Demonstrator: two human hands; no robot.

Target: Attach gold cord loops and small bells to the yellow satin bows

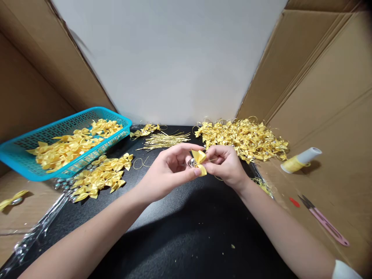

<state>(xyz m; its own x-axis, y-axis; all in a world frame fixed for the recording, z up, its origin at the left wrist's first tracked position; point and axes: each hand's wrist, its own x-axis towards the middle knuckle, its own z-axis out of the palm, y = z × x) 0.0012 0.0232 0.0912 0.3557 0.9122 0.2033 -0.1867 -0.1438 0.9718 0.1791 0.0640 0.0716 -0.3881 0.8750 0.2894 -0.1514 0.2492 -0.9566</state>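
Note:
A yellow ribbon bow (198, 156) with a silvery bell-like bead (192, 162) is held between my two hands above the black table (186, 236). My left hand (171, 164) is closed on the bow's left side, thumb below and fingers curled behind. From the other side, my right hand (222, 162) pinches the bow's edge and a thin gold cord (213, 159) between thumb and fingertips. The fingers partly hide the bow's knot. Behind my hands lies a bundle of gold cords (165, 140).
At left stands a blue basket (26, 176) of yellow bows, with more bows (101, 174) beside it. A heap of corded bows (247, 137) sits back right. A ribbon-wrapped tube (302, 159), pink thread snips (325, 221) and a red piece (294, 202) lie on cardboard.

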